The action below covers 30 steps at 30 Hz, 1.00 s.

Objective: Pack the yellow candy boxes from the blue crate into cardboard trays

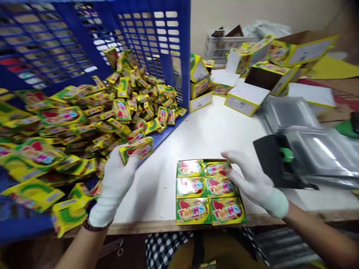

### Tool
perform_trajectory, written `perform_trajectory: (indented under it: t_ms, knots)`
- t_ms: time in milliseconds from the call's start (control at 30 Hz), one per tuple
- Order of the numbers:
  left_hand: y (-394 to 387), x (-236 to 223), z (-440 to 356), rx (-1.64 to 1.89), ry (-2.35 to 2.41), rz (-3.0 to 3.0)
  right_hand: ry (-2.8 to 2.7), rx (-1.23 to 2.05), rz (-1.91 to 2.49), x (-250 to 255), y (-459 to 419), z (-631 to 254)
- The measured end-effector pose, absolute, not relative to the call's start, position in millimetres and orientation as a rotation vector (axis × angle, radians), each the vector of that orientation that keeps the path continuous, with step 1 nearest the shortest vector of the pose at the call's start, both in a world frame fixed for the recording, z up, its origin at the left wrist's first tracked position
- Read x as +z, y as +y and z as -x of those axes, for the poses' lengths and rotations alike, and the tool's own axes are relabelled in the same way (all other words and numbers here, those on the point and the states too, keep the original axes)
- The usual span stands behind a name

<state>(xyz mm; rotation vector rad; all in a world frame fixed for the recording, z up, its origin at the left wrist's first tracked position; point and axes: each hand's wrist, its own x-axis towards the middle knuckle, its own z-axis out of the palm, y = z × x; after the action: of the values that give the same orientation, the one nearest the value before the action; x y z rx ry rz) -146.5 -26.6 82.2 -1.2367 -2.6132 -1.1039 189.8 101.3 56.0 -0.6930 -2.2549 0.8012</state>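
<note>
In white gloves, both my hands work over the table. My left hand (119, 183), at the front edge of the blue crate, is closed around a small yellow-green candy box (140, 147) with a watermelon print. A display box (242, 209) near the table's front edge contains several "TWINS" candy boxes (193, 211) in two columns, faces up. At its far right corner is my right hand (249, 179), fingers stretched out and apart, the tips at the upper right candy box (215, 169). Nothing shows in its grasp.
A large blue crate (183, 45) on the left is heaped with small candy boxes (92, 112). Open cardboard cartons (252, 97) stand at the back right. Clear plastic trays (316, 149) and a black tape dispenser (276, 160) lie to the right.
</note>
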Motion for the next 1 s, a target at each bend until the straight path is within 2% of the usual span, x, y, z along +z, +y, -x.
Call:
perform_trajectory:
  t_ms: [100,167,233,433,600,700,800,900,1000]
  knots:
    - [2,93,64,-1.717,-2.521,1.724,-2.086,1.06,0.621,81,116,-164]
    - [19,93,23,-1.912,-2.47,1.927,-2.13,1.072,0.523,92,124,-155]
    - [31,86,6,-1.926,-2.442,1.961,-2.231,1.001,0.522,96,132,-154]
    - [32,49,36,-1.153,-2.39,2.135,-2.32,0.865,0.828,47,146,-165]
    - [20,28,40,-0.955,-2.312,2.307,-2.154,0.768,0.903,12,125,-160]
    - [20,25,34,-0.854,-2.23,2.298,-2.336,0.591,0.87,8,113,-160]
    - [29,31,30,-0.541,-2.143,2.371,-2.518,0.387,0.95,7,112,-158]
    - [37,39,27,-0.292,-1.94,2.491,-2.576,0.343,1.014,12,116,-159]
    - [27,43,24,-0.217,-1.768,2.612,-2.648,0.352,0.949,24,103,-172]
